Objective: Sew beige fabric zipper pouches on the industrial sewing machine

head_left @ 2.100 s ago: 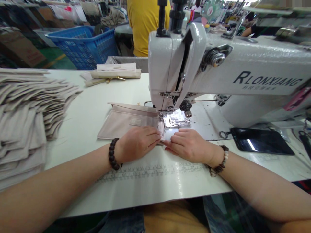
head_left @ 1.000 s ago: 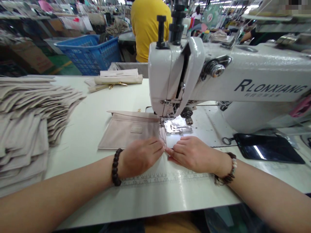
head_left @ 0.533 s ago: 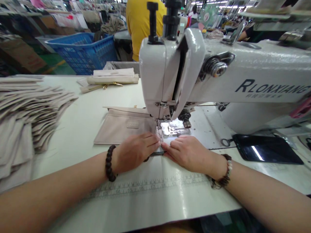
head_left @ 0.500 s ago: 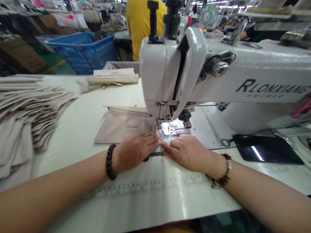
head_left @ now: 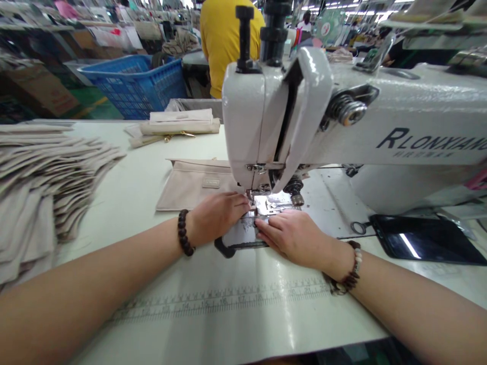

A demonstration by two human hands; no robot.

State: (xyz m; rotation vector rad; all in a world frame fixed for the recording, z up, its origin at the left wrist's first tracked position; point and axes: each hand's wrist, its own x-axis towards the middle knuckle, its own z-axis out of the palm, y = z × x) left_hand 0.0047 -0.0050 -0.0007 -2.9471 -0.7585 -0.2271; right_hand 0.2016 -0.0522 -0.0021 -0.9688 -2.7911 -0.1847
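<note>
A beige fabric piece [head_left: 190, 185] with a small label lies flat, its right end under the needle area of the white sewing machine [head_left: 243, 116]. My left hand [head_left: 218, 215] rests on its lower right edge, fingers together beside the presser foot, pressing the fabric. Just right of the foot, my right hand [head_left: 291, 233] lies low over the metal plate [head_left: 243, 233], fingers closed together. Whether anything is under or between its fingertips is too small to tell.
Stacked beige pieces [head_left: 79, 177] cover the table's left side. Folded fabric with gold clasps [head_left: 182, 121] lies at the back. A black phone [head_left: 426, 238] is at the right. Beyond stand a blue basket [head_left: 137, 83] and a person in yellow [head_left: 224, 45].
The fabric piece and my left hand have moved away from me, up along the machine. More of the metal plate shows between my hands. The view has shifted slightly.
</note>
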